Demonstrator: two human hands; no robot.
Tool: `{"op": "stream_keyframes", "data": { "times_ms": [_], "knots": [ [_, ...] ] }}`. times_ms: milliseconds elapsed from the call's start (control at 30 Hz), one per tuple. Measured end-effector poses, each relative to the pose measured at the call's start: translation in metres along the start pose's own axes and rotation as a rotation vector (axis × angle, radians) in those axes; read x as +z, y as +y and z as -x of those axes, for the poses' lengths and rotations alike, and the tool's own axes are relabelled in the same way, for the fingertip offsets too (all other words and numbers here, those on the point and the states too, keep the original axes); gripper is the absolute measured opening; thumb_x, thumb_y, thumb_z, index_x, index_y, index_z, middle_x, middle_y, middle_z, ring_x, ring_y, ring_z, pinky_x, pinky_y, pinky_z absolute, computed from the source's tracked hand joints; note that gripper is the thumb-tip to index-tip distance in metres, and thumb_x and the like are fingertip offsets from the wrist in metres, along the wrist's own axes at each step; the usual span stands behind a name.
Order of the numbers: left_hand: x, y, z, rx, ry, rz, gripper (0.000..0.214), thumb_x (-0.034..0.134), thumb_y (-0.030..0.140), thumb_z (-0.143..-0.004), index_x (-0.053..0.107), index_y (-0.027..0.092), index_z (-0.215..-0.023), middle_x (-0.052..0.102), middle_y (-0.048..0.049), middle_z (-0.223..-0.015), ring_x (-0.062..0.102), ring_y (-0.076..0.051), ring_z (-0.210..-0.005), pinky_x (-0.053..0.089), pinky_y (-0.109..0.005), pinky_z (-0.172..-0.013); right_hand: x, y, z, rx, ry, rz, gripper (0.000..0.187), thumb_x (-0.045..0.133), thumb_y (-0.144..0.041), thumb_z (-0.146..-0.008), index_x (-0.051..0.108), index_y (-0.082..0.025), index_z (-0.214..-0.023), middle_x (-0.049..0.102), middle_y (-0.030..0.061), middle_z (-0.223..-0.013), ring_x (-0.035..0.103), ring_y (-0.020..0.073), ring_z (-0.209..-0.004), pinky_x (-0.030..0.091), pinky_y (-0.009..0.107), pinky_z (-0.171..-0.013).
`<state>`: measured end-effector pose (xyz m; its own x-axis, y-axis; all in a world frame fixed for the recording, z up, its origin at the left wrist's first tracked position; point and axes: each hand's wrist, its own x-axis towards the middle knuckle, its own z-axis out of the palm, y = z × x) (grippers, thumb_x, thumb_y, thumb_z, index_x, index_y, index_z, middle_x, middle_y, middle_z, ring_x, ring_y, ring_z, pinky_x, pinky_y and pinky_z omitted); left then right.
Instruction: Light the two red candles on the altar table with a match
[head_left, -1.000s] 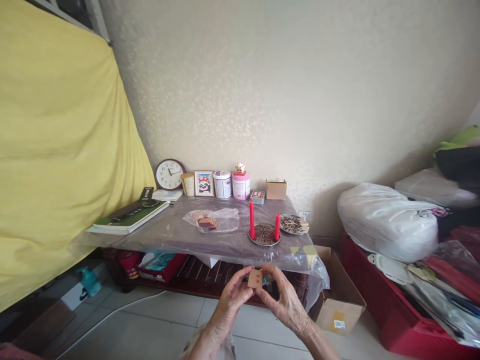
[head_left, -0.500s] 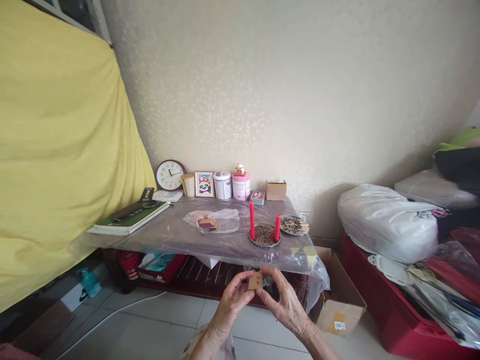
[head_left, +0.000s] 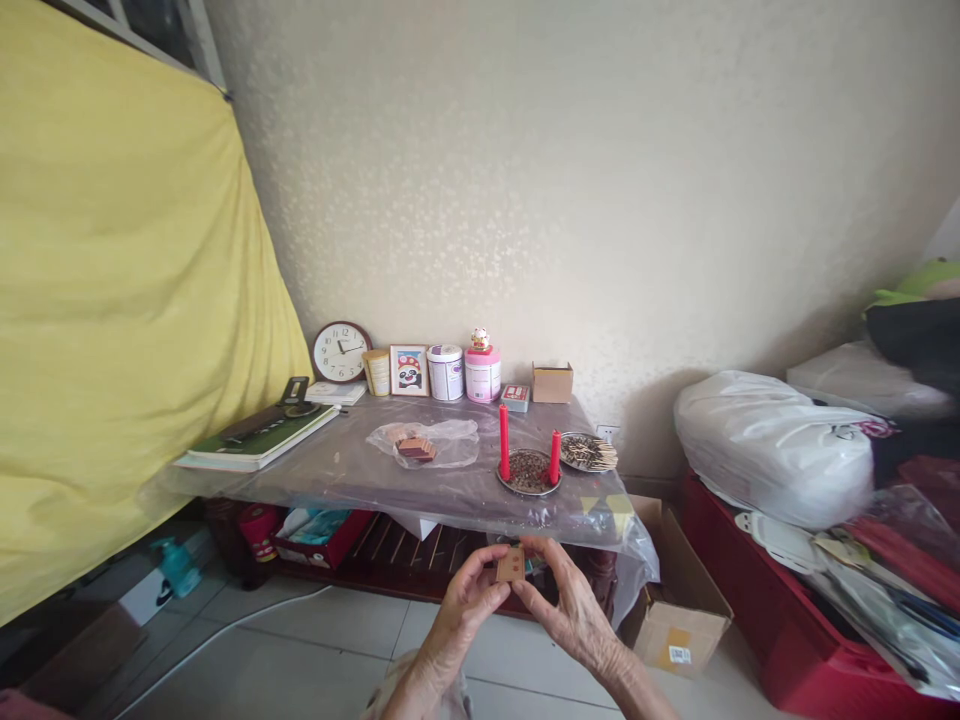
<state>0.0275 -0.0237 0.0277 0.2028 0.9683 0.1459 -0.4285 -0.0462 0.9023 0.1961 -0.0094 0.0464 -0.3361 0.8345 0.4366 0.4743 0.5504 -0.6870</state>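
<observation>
A small tan matchbox (head_left: 511,566) with reddish marks is held up in front of the table's near edge. My left hand (head_left: 471,592) pinches its left side between thumb and fingers. On the other side, my right hand (head_left: 561,592) has its thumb and fingertips at the matchbox's right edge. Beyond the hands, two red candles (head_left: 504,445) of unequal height stand upright on a round metal plate (head_left: 529,490) strewn with dark bits. A second plate (head_left: 564,458) behind it bears many used matches (head_left: 592,452). Several stacked matchboxes (head_left: 416,448) lie on a clear plastic bag (head_left: 461,440).
Along the wall stand a clock (head_left: 342,351), a panda picture (head_left: 409,371), tins (head_left: 482,377) and a small carton (head_left: 553,383). Books (head_left: 259,437) lie at the table's left. A cardboard box (head_left: 679,610) and a red bin (head_left: 780,620) flank the right side.
Both hands keep nearly the same place. The matchbox sits slightly lower between the fingers, and a dark strip shows at its upper edge.
</observation>
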Motion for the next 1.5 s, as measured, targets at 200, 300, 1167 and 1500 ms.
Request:
{"op": "stream_keyframes", "data": {
  "times_ms": [200, 300, 1167, 1500],
  "knots": [
    [0.0028, 0.0024, 0.0011, -0.015, 0.012, -0.007, 0.033, 0.070, 0.029, -0.069, 0.062, 0.021, -0.100, 0.067, -0.0082, -0.105, 0.056, -0.024, -0.101, 0.041, -0.032, -0.086, 0.0001, 0.0012, 0.0014, 0.001, 0.003, 0.003, 0.036, 0.058, -0.030, -0.082, 0.048, -0.021, -0.116, 0.059, 0.0060, -0.109, 0.055, 0.0223, -0.106, 0.044, 0.036, -0.093],
    [0.0032, 0.0032, 0.0018, -0.009, 0.003, -0.031, 0.032, 0.068, 0.030, -0.071, 0.061, 0.021, -0.101, 0.066, -0.0083, -0.107, 0.056, -0.025, -0.103, 0.041, -0.032, -0.087, -0.0002, 0.0005, 0.0015, 0.007, 0.004, 0.006, 0.037, 0.057, -0.031, -0.082, 0.048, -0.020, -0.116, 0.059, 0.0062, -0.109, 0.055, 0.0221, -0.106, 0.044, 0.035, -0.093],
    [0.0038, 0.0069, 0.0054, 0.023, -0.034, -0.132, 0.031, 0.065, 0.031, -0.074, 0.058, 0.021, -0.102, 0.065, -0.0077, -0.110, 0.056, -0.023, -0.107, 0.040, -0.030, -0.089, -0.0024, -0.0030, 0.0026, -0.012, 0.011, -0.006, 0.038, 0.057, -0.035, -0.083, 0.048, -0.020, -0.116, 0.059, 0.0065, -0.110, 0.055, 0.0212, -0.104, 0.044, 0.033, -0.092],
    [0.0043, 0.0061, 0.0056, 0.013, -0.043, -0.118, 0.031, 0.066, 0.031, -0.073, 0.059, 0.021, -0.102, 0.065, -0.0080, -0.112, 0.056, -0.024, -0.108, 0.041, -0.033, -0.091, -0.0033, -0.0029, 0.0051, -0.025, 0.018, -0.012, 0.037, 0.056, -0.038, -0.083, 0.048, -0.020, -0.116, 0.060, 0.0062, -0.109, 0.055, 0.0206, -0.103, 0.044, 0.033, -0.091]
  ]
}}
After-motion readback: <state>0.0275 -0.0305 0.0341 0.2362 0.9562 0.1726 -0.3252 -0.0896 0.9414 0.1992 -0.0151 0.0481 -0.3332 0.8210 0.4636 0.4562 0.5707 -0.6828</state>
